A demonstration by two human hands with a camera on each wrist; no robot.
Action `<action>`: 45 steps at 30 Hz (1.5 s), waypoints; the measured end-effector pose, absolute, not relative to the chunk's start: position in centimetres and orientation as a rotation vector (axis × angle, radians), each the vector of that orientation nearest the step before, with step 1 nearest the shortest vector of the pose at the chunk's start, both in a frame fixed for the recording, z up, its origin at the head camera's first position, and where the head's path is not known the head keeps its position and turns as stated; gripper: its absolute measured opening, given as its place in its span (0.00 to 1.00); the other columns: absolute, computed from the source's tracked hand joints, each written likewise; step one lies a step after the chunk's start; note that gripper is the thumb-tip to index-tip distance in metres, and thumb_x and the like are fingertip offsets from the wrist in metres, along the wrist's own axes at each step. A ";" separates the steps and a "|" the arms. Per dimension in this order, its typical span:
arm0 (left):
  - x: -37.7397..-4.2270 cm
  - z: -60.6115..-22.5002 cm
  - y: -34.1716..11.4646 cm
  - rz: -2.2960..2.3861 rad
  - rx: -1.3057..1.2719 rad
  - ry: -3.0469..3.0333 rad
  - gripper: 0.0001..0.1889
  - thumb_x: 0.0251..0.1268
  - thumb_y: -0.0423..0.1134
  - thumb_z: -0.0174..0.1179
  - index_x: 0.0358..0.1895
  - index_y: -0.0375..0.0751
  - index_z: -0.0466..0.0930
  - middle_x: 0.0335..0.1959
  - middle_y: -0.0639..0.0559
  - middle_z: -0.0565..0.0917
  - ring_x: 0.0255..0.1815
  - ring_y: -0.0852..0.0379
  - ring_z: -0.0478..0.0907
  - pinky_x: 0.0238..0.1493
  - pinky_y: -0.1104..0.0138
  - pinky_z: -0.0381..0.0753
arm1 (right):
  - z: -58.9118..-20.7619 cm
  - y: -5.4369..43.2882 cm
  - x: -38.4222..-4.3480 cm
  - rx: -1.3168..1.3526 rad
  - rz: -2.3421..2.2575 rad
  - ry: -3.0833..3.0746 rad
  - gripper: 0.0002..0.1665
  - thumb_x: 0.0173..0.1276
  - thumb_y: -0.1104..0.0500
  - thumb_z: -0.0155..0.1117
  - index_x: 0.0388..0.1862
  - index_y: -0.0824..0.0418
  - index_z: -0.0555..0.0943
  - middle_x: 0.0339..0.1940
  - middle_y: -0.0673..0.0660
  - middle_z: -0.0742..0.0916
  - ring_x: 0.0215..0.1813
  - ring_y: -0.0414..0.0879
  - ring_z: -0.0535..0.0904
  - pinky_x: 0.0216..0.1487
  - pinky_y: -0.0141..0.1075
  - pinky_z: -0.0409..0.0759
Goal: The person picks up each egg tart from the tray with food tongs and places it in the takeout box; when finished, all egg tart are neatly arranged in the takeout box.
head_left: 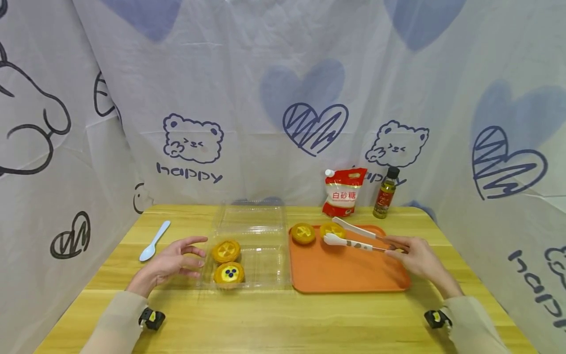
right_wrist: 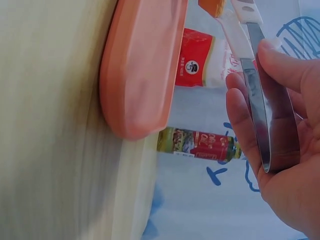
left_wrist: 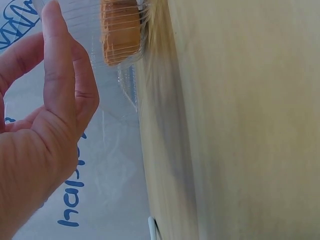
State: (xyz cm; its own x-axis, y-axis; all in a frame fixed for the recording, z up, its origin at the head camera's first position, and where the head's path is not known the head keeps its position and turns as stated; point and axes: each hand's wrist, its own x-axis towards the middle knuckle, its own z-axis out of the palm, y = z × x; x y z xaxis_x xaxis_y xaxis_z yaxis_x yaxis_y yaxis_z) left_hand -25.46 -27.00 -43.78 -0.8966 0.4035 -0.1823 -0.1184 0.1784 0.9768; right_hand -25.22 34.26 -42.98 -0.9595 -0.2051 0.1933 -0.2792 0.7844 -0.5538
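Note:
My right hand [head_left: 417, 255] grips a pair of metal tongs [right_wrist: 259, 115] with white tips, thumb on one arm and fingers on the other. The white tips stand spread at either side of an egg tart [head_left: 331, 229] on the orange tray [head_left: 349, 273]. A second tart [head_left: 303, 233] sits at the tray's back left corner. My left hand [head_left: 179, 258], fingers loosely bent, is at the left side of a clear plastic container [head_left: 267, 268] with its lid raised. Inside it are a plain tart [head_left: 226, 251] and a tart with blueberries [head_left: 229, 273], along the left side.
A light blue spoon [head_left: 154, 242] lies at the table's left. Behind the tray stand a red and white sugar pouch [head_left: 343, 192] and an oil bottle [head_left: 385, 194] with a black cap. A printed cloth [head_left: 247, 162] hangs around the wooden table [head_left: 283, 319].

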 end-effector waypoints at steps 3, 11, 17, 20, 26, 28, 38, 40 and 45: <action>-25.4 -43.8 -27.0 1.768 0.273 2.055 0.43 0.62 0.27 0.61 0.77 0.33 0.47 0.52 0.36 0.70 0.43 0.51 0.79 0.43 0.54 0.88 | -42.9 33.9 -25.2 0.394 0.909 -2.846 0.23 0.68 0.56 0.66 0.60 0.61 0.81 0.49 0.64 0.87 0.49 0.54 0.84 0.27 0.28 0.73; -25.5 -43.8 -27.1 1.763 0.271 2.055 0.42 0.62 0.27 0.61 0.77 0.33 0.47 0.52 0.36 0.71 0.43 0.51 0.79 0.42 0.55 0.88 | -42.5 33.0 -25.2 0.421 0.914 -2.825 0.22 0.68 0.57 0.66 0.60 0.61 0.81 0.44 0.60 0.89 0.44 0.50 0.83 0.25 0.30 0.72; -25.4 -43.9 -27.1 1.761 0.270 2.058 0.42 0.62 0.27 0.61 0.77 0.33 0.47 0.52 0.36 0.71 0.43 0.50 0.79 0.42 0.55 0.88 | -42.5 32.5 -25.5 0.443 0.922 -2.800 0.22 0.67 0.59 0.67 0.59 0.61 0.82 0.43 0.58 0.89 0.43 0.49 0.84 0.26 0.29 0.74; -25.3 -43.8 -27.1 1.760 0.267 2.061 0.43 0.62 0.27 0.61 0.77 0.33 0.47 0.52 0.36 0.71 0.43 0.50 0.79 0.42 0.56 0.88 | -42.5 32.1 -25.5 0.452 0.936 -2.785 0.22 0.67 0.59 0.67 0.59 0.61 0.82 0.42 0.58 0.89 0.43 0.48 0.84 0.28 0.28 0.76; -25.2 -43.7 -27.1 1.757 0.262 2.064 0.43 0.62 0.27 0.61 0.77 0.32 0.46 0.52 0.36 0.70 0.42 0.51 0.79 0.43 0.56 0.88 | -42.5 31.1 -25.4 0.476 0.962 -2.773 0.22 0.66 0.60 0.68 0.59 0.61 0.82 0.41 0.56 0.89 0.42 0.47 0.84 0.29 0.29 0.79; -25.2 -43.7 -27.1 1.760 0.264 2.062 0.43 0.62 0.26 0.61 0.77 0.32 0.46 0.52 0.35 0.70 0.42 0.52 0.78 0.43 0.55 0.88 | -42.4 30.8 -25.4 0.478 0.962 -2.774 0.22 0.65 0.60 0.68 0.59 0.60 0.82 0.40 0.55 0.89 0.41 0.47 0.84 0.28 0.29 0.79; -25.4 -43.7 -27.1 1.761 0.269 2.068 0.42 0.62 0.27 0.61 0.77 0.33 0.47 0.53 0.35 0.70 0.44 0.50 0.79 0.43 0.55 0.88 | -41.4 28.7 -26.0 0.552 0.959 -2.768 0.22 0.65 0.59 0.69 0.58 0.58 0.82 0.39 0.52 0.90 0.40 0.44 0.83 0.29 0.29 0.78; -25.4 -43.7 -27.1 1.762 0.271 2.069 0.42 0.62 0.27 0.61 0.77 0.33 0.47 0.52 0.36 0.71 0.44 0.50 0.79 0.43 0.55 0.88 | -41.2 28.3 -26.2 0.580 0.958 -2.756 0.22 0.65 0.59 0.69 0.58 0.57 0.83 0.40 0.51 0.90 0.40 0.43 0.84 0.30 0.29 0.79; -25.5 -43.8 -27.1 1.763 0.277 2.062 0.42 0.62 0.27 0.61 0.76 0.33 0.48 0.49 0.39 0.72 0.42 0.51 0.80 0.42 0.55 0.88 | -40.8 27.2 -26.4 0.642 0.997 -2.728 0.22 0.65 0.59 0.69 0.59 0.56 0.83 0.41 0.50 0.90 0.42 0.43 0.84 0.36 0.31 0.83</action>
